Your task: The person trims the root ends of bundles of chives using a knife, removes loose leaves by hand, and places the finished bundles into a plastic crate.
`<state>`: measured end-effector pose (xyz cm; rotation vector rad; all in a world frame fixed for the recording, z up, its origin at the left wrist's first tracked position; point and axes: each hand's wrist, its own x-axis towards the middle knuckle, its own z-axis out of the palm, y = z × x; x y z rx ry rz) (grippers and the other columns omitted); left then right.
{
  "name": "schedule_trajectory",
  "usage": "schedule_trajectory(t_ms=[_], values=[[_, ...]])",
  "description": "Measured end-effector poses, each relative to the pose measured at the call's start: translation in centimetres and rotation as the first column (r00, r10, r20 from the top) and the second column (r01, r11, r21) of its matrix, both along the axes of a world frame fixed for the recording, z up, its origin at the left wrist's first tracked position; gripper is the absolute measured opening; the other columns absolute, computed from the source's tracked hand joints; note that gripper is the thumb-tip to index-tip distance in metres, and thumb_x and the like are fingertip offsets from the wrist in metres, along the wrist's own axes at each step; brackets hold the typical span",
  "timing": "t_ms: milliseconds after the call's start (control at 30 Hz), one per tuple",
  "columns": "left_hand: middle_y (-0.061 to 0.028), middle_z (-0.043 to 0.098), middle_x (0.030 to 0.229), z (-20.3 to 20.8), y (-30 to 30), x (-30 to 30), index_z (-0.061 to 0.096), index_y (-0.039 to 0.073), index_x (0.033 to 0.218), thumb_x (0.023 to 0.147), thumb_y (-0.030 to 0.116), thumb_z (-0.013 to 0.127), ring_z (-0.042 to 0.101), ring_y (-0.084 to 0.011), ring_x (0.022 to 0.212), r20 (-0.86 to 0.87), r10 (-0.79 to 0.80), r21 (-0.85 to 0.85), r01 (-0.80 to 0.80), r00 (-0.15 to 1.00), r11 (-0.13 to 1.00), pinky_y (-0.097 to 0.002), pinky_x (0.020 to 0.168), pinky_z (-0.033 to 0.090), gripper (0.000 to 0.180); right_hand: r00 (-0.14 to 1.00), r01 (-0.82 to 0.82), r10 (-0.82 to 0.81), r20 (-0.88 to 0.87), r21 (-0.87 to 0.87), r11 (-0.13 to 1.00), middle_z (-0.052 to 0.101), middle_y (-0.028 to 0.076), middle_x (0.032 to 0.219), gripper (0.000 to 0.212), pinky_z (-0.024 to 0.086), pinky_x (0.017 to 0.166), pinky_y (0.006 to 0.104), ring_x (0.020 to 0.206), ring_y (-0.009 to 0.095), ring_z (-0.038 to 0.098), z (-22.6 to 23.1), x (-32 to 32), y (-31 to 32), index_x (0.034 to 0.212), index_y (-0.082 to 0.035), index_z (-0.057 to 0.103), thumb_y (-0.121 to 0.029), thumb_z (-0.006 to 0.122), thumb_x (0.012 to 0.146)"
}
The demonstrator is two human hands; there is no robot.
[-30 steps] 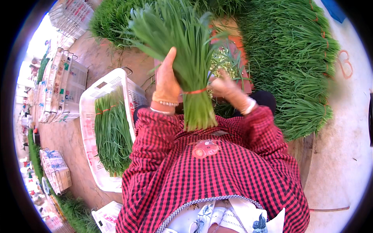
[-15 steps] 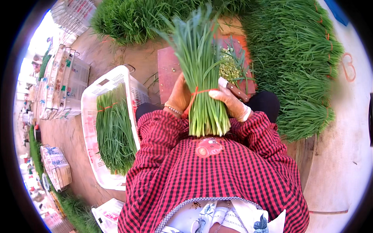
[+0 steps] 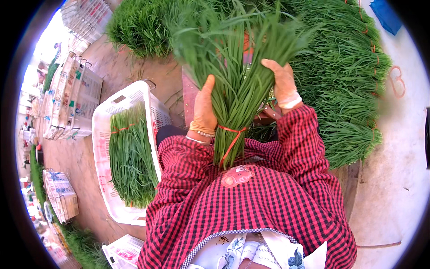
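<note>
A bunch of garlic chives (image 3: 230,107), bound low down by a red band (image 3: 233,130), stands upright before my chest with its leaves spread into two fans. On its left side my gloved left hand (image 3: 204,107) is closed, thumb up in front and fingers hidden behind the leaves. Higher on the right, my gloved right hand (image 3: 283,83) grips the other fan of leaves, thumb across them. Behind the right wrist, part of a knife's brown handle (image 3: 271,113) shows. A red board (image 3: 190,98) lies beyond, mostly covered by the bunch.
To my left stands a white crate (image 3: 157,105) holding tied chives (image 3: 132,161). Banded chive bunches (image 3: 345,89) are piled along the right, with more loose-looking chives (image 3: 139,27) at the far side. Stacked crates (image 3: 74,98) stand farther left. A blue object (image 3: 386,15) lies at far right.
The chive bunch has turned and its leaves have parted into two fans. My right hand has moved up and away from the band to the leaves; my left stays low beside the bunch.
</note>
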<state>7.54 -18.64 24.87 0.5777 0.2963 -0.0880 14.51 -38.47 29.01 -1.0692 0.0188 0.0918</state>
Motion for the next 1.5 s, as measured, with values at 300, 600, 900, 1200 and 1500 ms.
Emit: schedule_trajectory(t_ms=[300, 600, 900, 1200, 1500], values=[[-0.0045, 0.068, 0.087, -1.9, 1.6, -0.8, 0.066, 0.009, 0.104, 0.101, 0.035, 0.057, 0.064, -0.0199, 0.074, 0.039, 0.012, -0.087, -0.009, 0.999, 0.996, -0.0348, 0.071, 0.054, 0.027, 0.997, 0.062, -0.061, 0.056, -0.015, 0.998, 0.063, 0.006, 0.122, 0.041, 0.05, 0.093, 0.033, 0.106, 0.017, 0.062, -2.4, -1.5, -4.0, 0.13, -0.002, 0.056, -0.023, 0.067, 0.096], [-0.0047, 0.07, 0.104, 0.4, 1.7, -0.9, 0.064, 0.008, 0.119, 0.104, 0.033, 0.052, 0.066, -0.0183, 0.087, 0.159, -0.014, -0.121, 0.034, 0.987, 0.992, -0.0332, 0.079, 0.055, 0.032, 0.957, -0.229, 0.21, 0.202, 0.078, 0.97, 0.049, 0.008, 0.143, 0.068, 0.042, 0.106, 0.0426, 0.129, 0.022, 0.05, -0.8, -2.4, -3.9, 0.149, -0.008, 0.037, -0.038, 0.067, 0.096], [-0.013, 0.064, 0.13, 1.5, 2.0, 2.8, 0.059, 0.004, 0.131, 0.105, 0.04, 0.046, 0.062, -0.0303, 0.118, 0.057, 0.07, -0.075, -0.066, 0.996, 0.995, -0.047, 0.103, 0.049, 0.046, 0.829, -0.424, 0.548, 0.111, -0.514, 0.746, 0.051, 0.01, 0.14, 0.067, 0.036, 0.11, 0.0332, 0.129, 0.02, 0.048, -7.3, -8.6, 1.7, 0.145, -0.001, 0.043, -0.04, 0.063, 0.094], [-0.0095, 0.064, 0.126, -3.2, 1.8, -3.2, 0.057, 0.006, 0.129, 0.101, 0.047, 0.054, 0.059, -0.0254, 0.118, -0.142, -0.172, 0.1, 0.187, 0.975, 0.977, -0.0409, 0.104, 0.046, 0.05, 0.822, -0.548, 0.537, -0.193, -0.004, 0.837, 0.06, 0.006, 0.126, 0.059, 0.046, 0.098, 0.0311, 0.112, 0.016, 0.058, -6.3, -9.4, 1.8, 0.14, -0.004, 0.05, -0.037, 0.067, 0.093], [-0.0163, 0.072, 0.112, -3.0, 1.5, -5.5, 0.065, 0.0, 0.121, 0.098, 0.04, 0.061, 0.071, -0.0279, 0.098, -0.007, -0.355, -0.397, 0.324, 0.935, 0.859, -0.0414, 0.088, 0.059, 0.047, 0.807, -0.479, 0.587, -0.064, -0.653, 0.587, 0.06, 0.016, 0.131, 0.073, 0.042, 0.105, 0.0331, 0.122, 0.023, 0.057, -2.0, -8.5, 1.7, 0.141, 0.005, 0.047, -0.054, 0.057, 0.098]])
